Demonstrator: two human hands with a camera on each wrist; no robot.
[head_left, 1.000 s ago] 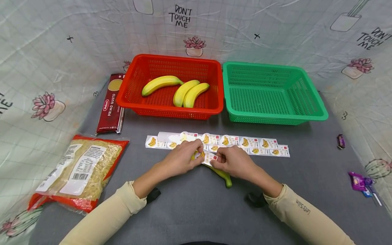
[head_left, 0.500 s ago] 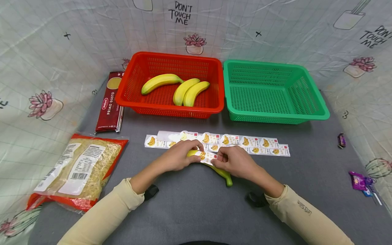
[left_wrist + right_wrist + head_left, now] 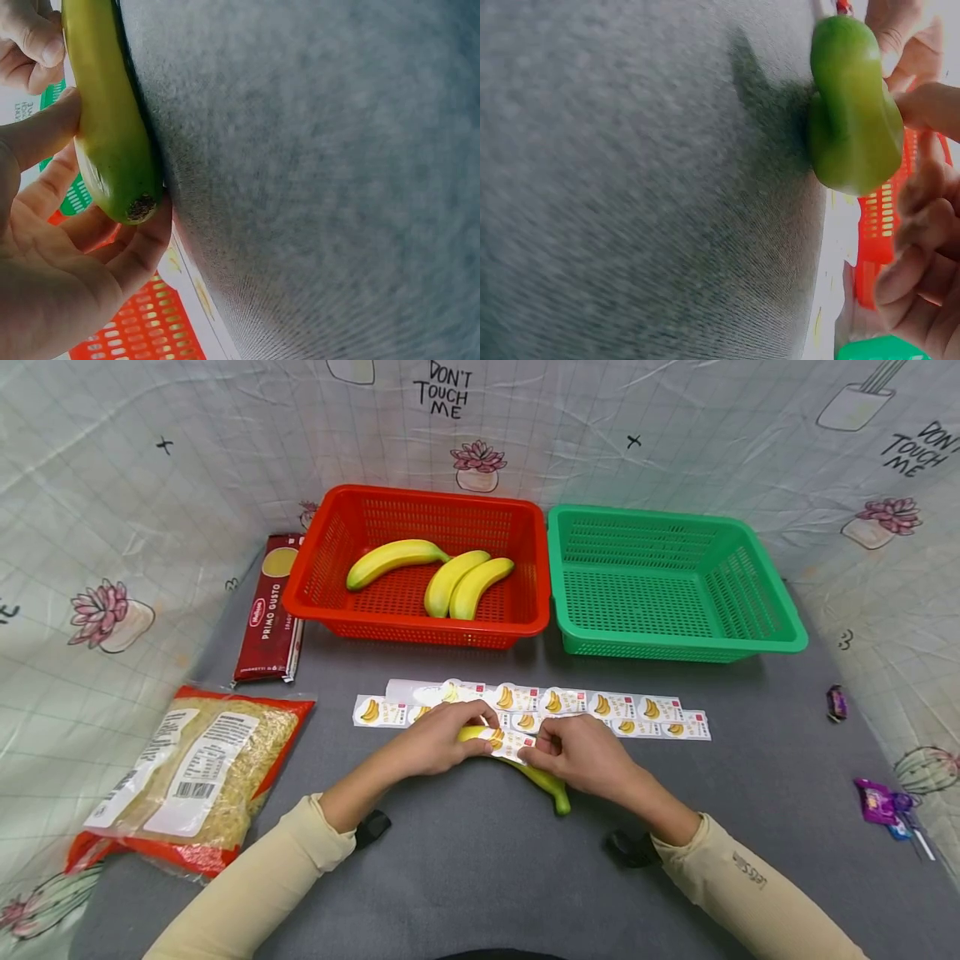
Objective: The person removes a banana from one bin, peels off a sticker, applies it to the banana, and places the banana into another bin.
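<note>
Fingers [image 3: 480, 720] of the left hand [image 3: 435, 745] still curl round the banana [image 3: 551, 785] on the table [image 3: 480, 860]; right hand [image 3: 581, 756] keeps pinching the sticker [image 3: 513, 744], now pressed flatter onto it.

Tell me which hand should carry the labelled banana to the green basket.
Right, probably. The right hand already pinches the sticker on the banana and is on the side of the green basket; the left hand would have to cross over.
</note>
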